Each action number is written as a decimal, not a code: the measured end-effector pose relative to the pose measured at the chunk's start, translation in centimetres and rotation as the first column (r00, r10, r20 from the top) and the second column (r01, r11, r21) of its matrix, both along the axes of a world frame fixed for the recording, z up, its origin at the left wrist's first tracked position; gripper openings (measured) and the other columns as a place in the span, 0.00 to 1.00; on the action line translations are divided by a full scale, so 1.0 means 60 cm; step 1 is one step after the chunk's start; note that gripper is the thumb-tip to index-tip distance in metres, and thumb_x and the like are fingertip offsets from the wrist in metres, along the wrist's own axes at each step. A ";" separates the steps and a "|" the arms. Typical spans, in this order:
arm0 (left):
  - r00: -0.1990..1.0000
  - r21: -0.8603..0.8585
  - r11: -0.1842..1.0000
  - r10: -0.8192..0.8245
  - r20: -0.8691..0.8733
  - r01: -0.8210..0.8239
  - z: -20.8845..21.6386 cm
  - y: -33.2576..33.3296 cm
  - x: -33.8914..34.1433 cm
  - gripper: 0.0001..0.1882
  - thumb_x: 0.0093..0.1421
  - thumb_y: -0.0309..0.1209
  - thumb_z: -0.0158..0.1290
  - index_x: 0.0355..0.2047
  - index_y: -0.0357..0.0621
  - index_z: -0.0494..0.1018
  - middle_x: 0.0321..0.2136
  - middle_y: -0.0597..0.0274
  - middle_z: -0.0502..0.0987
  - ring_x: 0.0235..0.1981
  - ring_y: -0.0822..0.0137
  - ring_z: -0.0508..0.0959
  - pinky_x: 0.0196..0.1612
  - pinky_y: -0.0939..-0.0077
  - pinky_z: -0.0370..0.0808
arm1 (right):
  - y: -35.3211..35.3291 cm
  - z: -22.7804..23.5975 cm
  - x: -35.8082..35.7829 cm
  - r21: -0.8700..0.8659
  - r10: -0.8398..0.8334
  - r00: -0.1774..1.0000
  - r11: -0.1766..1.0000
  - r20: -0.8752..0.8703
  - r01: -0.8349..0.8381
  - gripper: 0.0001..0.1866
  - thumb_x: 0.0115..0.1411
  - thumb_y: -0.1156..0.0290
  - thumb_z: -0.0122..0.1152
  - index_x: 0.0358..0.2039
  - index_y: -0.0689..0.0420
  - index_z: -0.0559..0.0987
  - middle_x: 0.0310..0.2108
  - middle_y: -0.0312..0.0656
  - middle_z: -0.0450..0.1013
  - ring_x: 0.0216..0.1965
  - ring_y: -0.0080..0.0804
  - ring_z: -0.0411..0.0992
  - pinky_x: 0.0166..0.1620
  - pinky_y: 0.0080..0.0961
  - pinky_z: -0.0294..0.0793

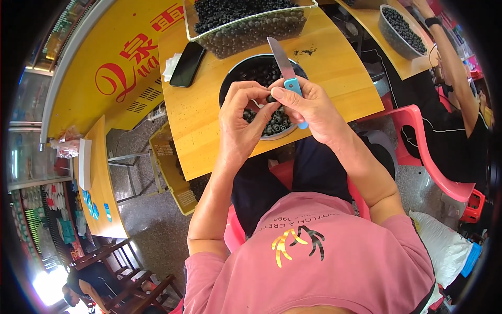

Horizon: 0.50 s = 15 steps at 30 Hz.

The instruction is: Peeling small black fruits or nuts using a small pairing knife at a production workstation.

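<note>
And we're pinching a dark round piece (270, 98) in our left hand (242, 111); our right hand (312, 104) is gripping the blue-handled knife (285, 69), blade pointing far, seemingly freeing the thumb. We're working above the bowl (228, 79), probably for catching pieces.

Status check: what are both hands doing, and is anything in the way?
Left hand pinching small dark piece above bowl. Right hand gripping turquoise-handled knife, thumb beside piece. Nothing seen between hands and bowl.
</note>
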<state>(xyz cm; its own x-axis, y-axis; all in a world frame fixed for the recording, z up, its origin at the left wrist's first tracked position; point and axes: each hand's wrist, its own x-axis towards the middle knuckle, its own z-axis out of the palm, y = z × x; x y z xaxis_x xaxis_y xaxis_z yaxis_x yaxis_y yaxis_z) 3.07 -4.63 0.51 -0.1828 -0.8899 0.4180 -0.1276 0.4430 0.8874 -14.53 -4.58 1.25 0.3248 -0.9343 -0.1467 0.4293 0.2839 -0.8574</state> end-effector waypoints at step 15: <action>0.999 0.007 0.999 -0.032 0.025 0.032 -0.006 0.010 0.001 0.11 0.55 0.20 0.62 0.39 0.39 0.75 0.41 0.62 0.71 0.35 0.74 0.73 0.38 0.79 0.72 | 0.002 0.006 0.009 -0.361 -0.164 0.952 0.931 -0.260 0.061 0.10 0.62 0.65 0.64 0.40 0.57 0.78 0.23 0.25 0.67 0.19 0.09 0.60 0.21 0.10 0.56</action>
